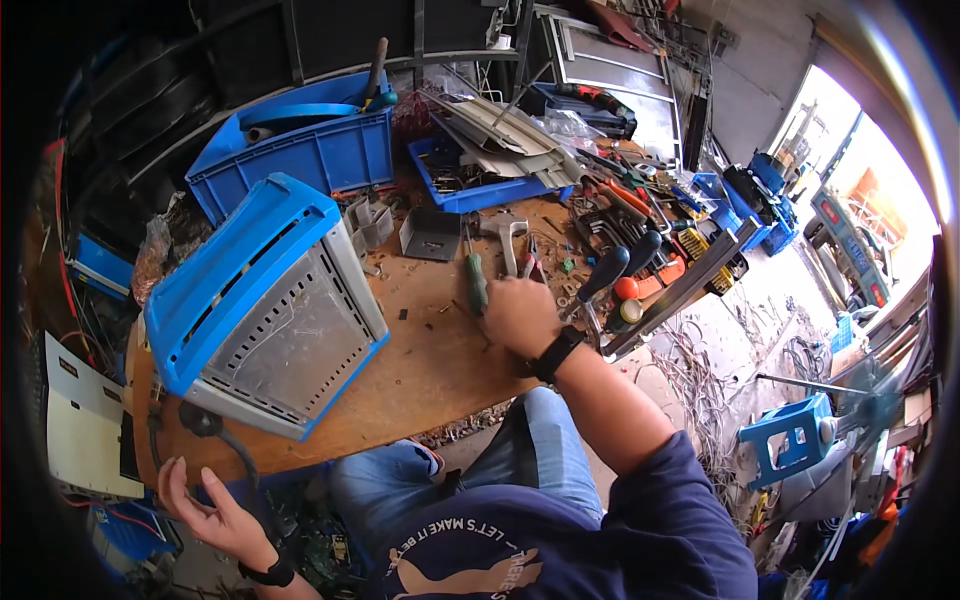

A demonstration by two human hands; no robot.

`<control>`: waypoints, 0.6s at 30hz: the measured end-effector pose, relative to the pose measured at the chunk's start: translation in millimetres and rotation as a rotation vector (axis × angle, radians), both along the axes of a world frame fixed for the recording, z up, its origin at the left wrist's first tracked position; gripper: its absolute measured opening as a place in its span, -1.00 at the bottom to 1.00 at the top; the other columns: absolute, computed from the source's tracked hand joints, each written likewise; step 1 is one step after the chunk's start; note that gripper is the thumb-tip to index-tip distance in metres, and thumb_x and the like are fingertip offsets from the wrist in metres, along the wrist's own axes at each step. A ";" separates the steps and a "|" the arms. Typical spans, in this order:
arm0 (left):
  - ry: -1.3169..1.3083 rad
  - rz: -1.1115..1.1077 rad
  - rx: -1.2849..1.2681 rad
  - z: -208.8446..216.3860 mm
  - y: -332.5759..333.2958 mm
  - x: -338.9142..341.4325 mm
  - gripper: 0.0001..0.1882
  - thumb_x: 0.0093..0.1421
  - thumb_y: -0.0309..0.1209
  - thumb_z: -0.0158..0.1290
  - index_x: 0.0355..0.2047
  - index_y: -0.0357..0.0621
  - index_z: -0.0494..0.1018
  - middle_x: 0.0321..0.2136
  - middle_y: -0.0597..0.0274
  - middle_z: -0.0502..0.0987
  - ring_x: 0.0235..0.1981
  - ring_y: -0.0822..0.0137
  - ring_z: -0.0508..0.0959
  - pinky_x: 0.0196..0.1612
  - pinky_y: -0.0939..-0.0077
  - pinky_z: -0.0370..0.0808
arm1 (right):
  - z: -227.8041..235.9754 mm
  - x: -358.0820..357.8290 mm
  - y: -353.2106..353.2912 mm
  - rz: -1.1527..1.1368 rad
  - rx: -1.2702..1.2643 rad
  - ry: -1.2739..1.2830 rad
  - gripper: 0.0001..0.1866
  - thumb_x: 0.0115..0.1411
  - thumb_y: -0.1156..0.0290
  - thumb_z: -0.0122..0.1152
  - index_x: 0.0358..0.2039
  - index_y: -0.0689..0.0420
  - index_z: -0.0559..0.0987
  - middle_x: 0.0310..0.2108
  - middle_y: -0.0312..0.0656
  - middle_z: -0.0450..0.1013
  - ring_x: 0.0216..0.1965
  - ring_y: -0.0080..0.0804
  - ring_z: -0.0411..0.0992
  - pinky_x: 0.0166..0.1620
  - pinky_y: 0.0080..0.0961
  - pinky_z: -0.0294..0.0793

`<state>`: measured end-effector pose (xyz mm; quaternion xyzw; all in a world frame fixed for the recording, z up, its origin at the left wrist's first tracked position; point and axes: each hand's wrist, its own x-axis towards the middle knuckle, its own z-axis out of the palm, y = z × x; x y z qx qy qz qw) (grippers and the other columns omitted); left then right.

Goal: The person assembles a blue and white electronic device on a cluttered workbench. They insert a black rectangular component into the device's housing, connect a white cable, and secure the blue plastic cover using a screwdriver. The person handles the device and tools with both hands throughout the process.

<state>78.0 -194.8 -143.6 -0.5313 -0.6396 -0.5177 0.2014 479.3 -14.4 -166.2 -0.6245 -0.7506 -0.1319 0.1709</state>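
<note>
My right hand (522, 317) is over the wooden bench, its fingers curled closed and their tips hidden beneath it. A hammer (506, 238) lies with its handle running under that hand. Close by the knuckles are a green-handled screwdriver (475, 285) and red-handled pliers (536, 262). Whether the fingers grip one of these tools I cannot make out. Off the bench's front left edge, my left hand (215, 518) is open, palm up and fingers apart, near a black cable (238, 455). A blue-framed metal case (290, 315) with slotted sides stands on the bench's left part.
Behind the case sits a blue crate (300, 160). A blue tray (465, 195) piled with metal strips is at the back. Several hand tools, including a blue-handled screwdriver (607, 270), crowd the right side beside a metal rail (690, 285). A blue stool (790, 437) stands on the right.
</note>
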 end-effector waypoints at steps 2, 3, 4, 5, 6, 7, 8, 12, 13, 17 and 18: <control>-0.067 -0.021 0.006 -2.1 1.1 4.2 -0.74 0.30 -0.52 0.01 -0.02 -0.37 0.42 0.01 -0.05 0.41 0.03 0.02 0.41 0.11 0.16 0.32 | -0.7 6.4 16.2 -0.025 -0.093 -0.031 -0.78 0.15 0.29 0.08 -0.48 0.12 0.61 -0.50 -0.08 0.59 -0.46 -0.15 0.60 -0.38 -0.29 0.59; -0.106 -0.013 0.014 -3.4 2.5 7.6 -0.75 0.29 -0.53 0.02 -0.04 -0.38 0.43 -0.01 -0.05 0.41 0.02 0.02 0.42 0.11 0.15 0.32 | -2.5 5.2 26.9 -0.028 -0.110 -0.051 -0.74 0.15 0.20 0.15 -0.40 0.14 0.61 -0.49 -0.10 0.58 -0.45 -0.16 0.60 -0.37 -0.29 0.59; -0.105 -0.060 0.025 -4.9 4.8 11.3 -0.75 0.28 -0.53 0.03 -0.06 -0.37 0.43 -0.02 -0.04 0.42 0.01 0.02 0.42 0.11 0.15 0.32 | -4.8 3.4 37.2 -0.029 -0.128 -0.065 -0.66 0.14 0.11 0.21 -0.32 0.16 0.61 -0.47 -0.11 0.58 -0.44 -0.16 0.60 -0.36 -0.29 0.59; -0.103 -0.085 0.039 -6.6 7.2 15.1 -0.76 0.26 -0.54 0.03 -0.07 -0.37 0.44 -0.04 -0.04 0.43 0.00 0.01 0.43 0.10 0.16 0.32 | -7.8 -0.6 47.1 -0.030 -0.170 -0.155 -0.56 0.15 0.03 0.22 -0.26 0.21 0.56 -0.48 -0.12 0.59 -0.45 -0.14 0.60 -0.36 -0.29 0.59; -0.095 -0.093 0.052 -7.2 7.4 17.6 -0.77 0.24 -0.55 0.04 -0.09 -0.36 0.44 -0.05 -0.04 0.43 -0.02 0.01 0.43 0.10 0.16 0.32 | -11.9 -2.6 51.2 -0.055 -0.167 -0.104 -0.63 0.20 0.11 0.14 -0.28 0.22 0.54 -0.46 -0.09 0.60 -0.43 -0.14 0.61 -0.35 -0.29 0.60; -0.090 -0.104 0.036 -8.1 5.5 20.3 -0.77 0.21 -0.55 0.06 -0.11 -0.35 0.45 -0.07 -0.03 0.44 -0.03 0.01 0.43 0.09 0.18 0.33 | -14.7 -5.9 57.0 -0.125 -0.251 -0.080 -0.64 0.22 0.17 0.08 -0.23 0.26 0.52 -0.43 -0.07 0.60 -0.42 -0.14 0.62 -0.35 -0.31 0.61; -0.080 -0.076 0.015 -8.6 1.7 22.7 -0.76 0.18 -0.56 0.08 -0.13 -0.33 0.45 -0.10 -0.02 0.45 -0.05 0.01 0.44 0.08 0.19 0.34 | -17.9 -6.5 57.2 -0.110 -0.276 -0.105 -0.64 0.23 0.23 0.02 -0.17 0.29 0.51 -0.41 -0.04 0.61 -0.40 -0.15 0.63 -0.34 -0.33 0.61; -0.150 -0.146 0.004 -1.3 -6.9 24.5 -0.73 0.12 -0.56 0.13 -0.15 -0.31 0.45 -0.12 -0.04 0.45 -0.07 0.03 0.45 0.05 0.22 0.36 | -28.7 -17.4 59.7 -0.172 -0.308 -0.161 -0.57 0.25 0.35 -0.11 0.02 0.40 0.41 -0.38 -0.01 0.62 -0.39 -0.17 0.64 -0.32 -0.37 0.62; -0.134 -0.151 -0.003 2.8 -8.3 24.6 -0.72 0.11 -0.55 0.14 -0.14 -0.31 0.45 -0.11 -0.04 0.44 -0.08 0.02 0.45 0.04 0.21 0.37 | -29.4 -19.1 59.4 -0.149 -0.276 -0.161 -0.58 0.25 0.35 -0.12 0.01 0.39 0.41 -0.38 -0.01 0.62 -0.38 -0.17 0.64 -0.30 -0.34 0.62; -0.080 -0.202 -0.053 28.1 -1.6 18.9 -0.65 0.13 -0.49 0.16 -0.06 -0.31 0.43 -0.05 -0.05 0.44 0.01 0.00 0.43 0.14 0.19 0.31 | -13.6 -23.4 54.4 -0.175 -0.195 -0.082 -0.68 0.22 0.36 -0.10 -0.17 0.34 0.46 -0.39 0.01 0.62 -0.34 -0.12 0.63 -0.25 -0.28 0.61; -0.066 -0.210 -0.068 36.7 1.6 15.1 -0.64 0.14 -0.47 0.16 -0.05 -0.31 0.43 -0.03 -0.05 0.43 0.03 0.00 0.42 0.16 0.19 0.30 | -5.0 -23.4 49.7 -0.192 -0.184 -0.076 -0.70 0.21 0.36 -0.09 -0.20 0.33 0.46 -0.40 0.01 0.62 -0.34 -0.11 0.63 -0.24 -0.28 0.60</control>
